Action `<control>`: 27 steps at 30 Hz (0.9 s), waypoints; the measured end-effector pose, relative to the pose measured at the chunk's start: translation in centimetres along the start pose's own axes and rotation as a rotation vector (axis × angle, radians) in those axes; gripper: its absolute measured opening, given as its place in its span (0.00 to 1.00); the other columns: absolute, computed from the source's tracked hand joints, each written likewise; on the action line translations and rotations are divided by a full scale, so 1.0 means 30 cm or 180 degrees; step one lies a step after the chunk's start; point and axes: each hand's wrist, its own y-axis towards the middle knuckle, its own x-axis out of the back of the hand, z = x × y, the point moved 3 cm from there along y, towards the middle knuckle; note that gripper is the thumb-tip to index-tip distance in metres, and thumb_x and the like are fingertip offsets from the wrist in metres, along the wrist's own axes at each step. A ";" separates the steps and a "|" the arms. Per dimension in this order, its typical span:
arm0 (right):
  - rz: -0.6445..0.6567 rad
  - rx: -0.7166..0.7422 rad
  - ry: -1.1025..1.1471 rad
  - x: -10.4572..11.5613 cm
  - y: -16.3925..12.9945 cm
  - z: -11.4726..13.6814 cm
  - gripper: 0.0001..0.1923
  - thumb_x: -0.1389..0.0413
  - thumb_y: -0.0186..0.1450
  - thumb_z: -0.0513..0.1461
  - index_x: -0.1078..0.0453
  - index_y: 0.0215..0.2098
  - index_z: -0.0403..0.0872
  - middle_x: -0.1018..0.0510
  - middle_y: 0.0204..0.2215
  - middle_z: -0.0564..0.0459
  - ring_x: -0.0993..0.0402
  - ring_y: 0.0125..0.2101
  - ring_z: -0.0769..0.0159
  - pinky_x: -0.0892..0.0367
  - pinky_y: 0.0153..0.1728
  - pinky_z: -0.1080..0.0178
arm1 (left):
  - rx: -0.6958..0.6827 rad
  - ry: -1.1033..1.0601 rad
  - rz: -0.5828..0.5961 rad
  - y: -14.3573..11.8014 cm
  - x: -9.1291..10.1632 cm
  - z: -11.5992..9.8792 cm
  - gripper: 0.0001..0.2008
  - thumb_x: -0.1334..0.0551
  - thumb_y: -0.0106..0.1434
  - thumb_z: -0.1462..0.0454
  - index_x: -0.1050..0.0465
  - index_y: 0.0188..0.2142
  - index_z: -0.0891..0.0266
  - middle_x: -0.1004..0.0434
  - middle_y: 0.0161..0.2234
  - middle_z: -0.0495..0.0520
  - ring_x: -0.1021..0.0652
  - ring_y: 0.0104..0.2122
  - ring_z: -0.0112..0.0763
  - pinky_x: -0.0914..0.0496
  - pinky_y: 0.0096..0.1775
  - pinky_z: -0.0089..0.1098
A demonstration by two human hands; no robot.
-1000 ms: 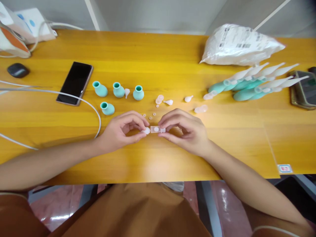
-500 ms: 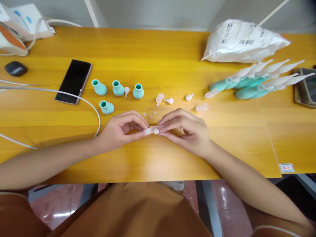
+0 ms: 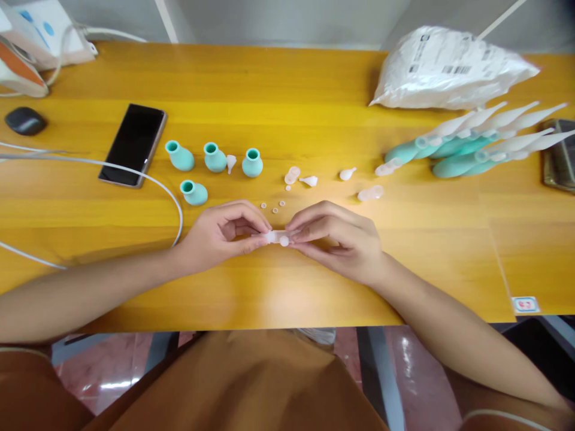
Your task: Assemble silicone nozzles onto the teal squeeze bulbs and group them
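Observation:
My left hand pinches the left end of a small translucent plastic tube piece, and my right hand pinches its right end. A short round stub sticks out from its side, facing me. The fingertips hide both ends, so I cannot tell whether it is one part or two joined. Just beyond my fingers lie several tiny rings. Farther back are a clear fitting and small white nozzle-shaped pieces. Another clear fitting lies beyond my right hand.
Several teal rubber bulbs stand at the left, near a phone, a white cable and a mouse. At the right lie teal bulbs with long white nozzles. A white plastic package is behind them.
Both hands keep their pinch on the tube piece, which has barely turned. The view has shifted slightly; the things on the table stay in place.

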 end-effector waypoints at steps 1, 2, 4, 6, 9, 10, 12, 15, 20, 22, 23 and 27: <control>0.0003 0.0012 0.0011 -0.001 -0.001 0.001 0.10 0.29 0.73 0.34 0.19 0.49 0.52 0.12 0.46 0.48 0.11 0.44 0.61 0.12 0.43 0.58 | -0.0012 0.0009 0.0002 0.000 0.000 0.000 0.04 0.24 0.72 0.64 0.16 0.43 0.59 0.14 0.43 0.54 0.13 0.43 0.33 0.15 0.47 0.32; 0.0005 0.0018 0.0023 -0.002 -0.003 0.001 0.10 0.29 0.73 0.34 0.19 0.49 0.51 0.12 0.45 0.48 0.11 0.44 0.61 0.12 0.43 0.58 | -0.0021 0.0027 -0.0001 0.000 0.001 0.000 0.04 0.24 0.72 0.63 0.15 0.43 0.59 0.14 0.43 0.54 0.13 0.43 0.32 0.15 0.47 0.32; 0.0017 0.0003 0.0043 -0.003 -0.007 0.001 0.11 0.29 0.72 0.33 0.19 0.50 0.51 0.11 0.44 0.48 0.10 0.45 0.60 0.12 0.44 0.58 | -0.0009 0.0086 -0.0010 0.001 0.003 0.000 0.05 0.24 0.71 0.63 0.16 0.42 0.59 0.14 0.43 0.54 0.14 0.42 0.32 0.15 0.46 0.32; 0.0023 -0.0033 0.0059 -0.006 -0.012 0.001 0.12 0.29 0.72 0.33 0.18 0.51 0.52 0.11 0.43 0.49 0.09 0.45 0.59 0.11 0.44 0.58 | 0.0006 0.0133 -0.0022 0.002 0.005 -0.001 0.06 0.23 0.71 0.61 0.16 0.41 0.59 0.13 0.42 0.55 0.14 0.41 0.32 0.15 0.46 0.32; 0.0021 -0.0054 0.0082 -0.011 -0.018 -0.001 0.12 0.28 0.71 0.33 0.18 0.50 0.52 0.11 0.42 0.50 0.09 0.45 0.58 0.10 0.44 0.57 | 0.0020 0.0144 -0.0023 0.003 0.006 -0.003 0.07 0.23 0.71 0.61 0.16 0.40 0.59 0.13 0.43 0.55 0.14 0.41 0.32 0.15 0.45 0.32; 0.0007 -0.0062 0.0086 -0.012 -0.019 -0.001 0.12 0.28 0.71 0.33 0.18 0.50 0.51 0.11 0.42 0.50 0.09 0.45 0.59 0.10 0.44 0.57 | 0.0037 0.0140 -0.0023 0.003 0.006 -0.003 0.07 0.22 0.71 0.60 0.16 0.40 0.59 0.13 0.43 0.55 0.14 0.41 0.31 0.15 0.45 0.32; -0.0018 -0.0088 0.0093 -0.016 -0.021 -0.003 0.11 0.27 0.71 0.34 0.19 0.48 0.51 0.11 0.41 0.50 0.08 0.45 0.59 0.10 0.44 0.58 | 0.0064 0.0116 -0.0031 0.003 0.006 -0.002 0.08 0.22 0.70 0.60 0.16 0.40 0.59 0.13 0.43 0.54 0.14 0.41 0.31 0.15 0.45 0.32; -0.0040 -0.0118 0.0140 -0.018 -0.021 -0.005 0.10 0.26 0.70 0.33 0.19 0.47 0.50 0.11 0.41 0.49 0.08 0.45 0.59 0.11 0.44 0.58 | 0.0045 0.0081 -0.0035 0.001 0.006 0.001 0.08 0.22 0.70 0.61 0.17 0.40 0.59 0.12 0.42 0.53 0.13 0.41 0.30 0.16 0.45 0.31; -0.0046 -0.0207 0.0297 -0.018 -0.025 -0.010 0.12 0.26 0.68 0.32 0.17 0.46 0.51 0.10 0.42 0.49 0.08 0.45 0.57 0.10 0.45 0.57 | -0.0010 0.0172 -0.0045 -0.006 0.006 0.002 0.08 0.22 0.70 0.61 0.17 0.40 0.60 0.12 0.41 0.54 0.13 0.40 0.30 0.16 0.44 0.31; -0.0054 -0.0223 0.0334 -0.020 -0.027 -0.012 0.12 0.25 0.67 0.32 0.16 0.46 0.51 0.10 0.42 0.50 0.08 0.45 0.57 0.10 0.45 0.57 | 0.0018 0.0217 -0.0028 -0.010 0.006 -0.001 0.09 0.22 0.71 0.60 0.17 0.39 0.59 0.12 0.41 0.54 0.13 0.40 0.31 0.16 0.45 0.31; -0.0055 -0.0228 0.0347 -0.021 -0.028 -0.013 0.12 0.25 0.67 0.32 0.16 0.46 0.51 0.10 0.42 0.50 0.08 0.45 0.57 0.10 0.45 0.57 | 0.0035 0.0232 -0.0022 -0.012 0.005 -0.002 0.09 0.22 0.71 0.59 0.17 0.39 0.59 0.12 0.41 0.54 0.13 0.40 0.31 0.16 0.45 0.31; -0.0041 -0.0290 0.0346 -0.027 -0.032 -0.019 0.10 0.25 0.68 0.34 0.17 0.45 0.50 0.10 0.42 0.49 0.07 0.44 0.57 0.10 0.44 0.58 | 0.0040 0.0254 -0.0036 -0.019 0.004 -0.005 0.09 0.21 0.70 0.59 0.16 0.40 0.58 0.12 0.42 0.54 0.12 0.41 0.33 0.15 0.45 0.33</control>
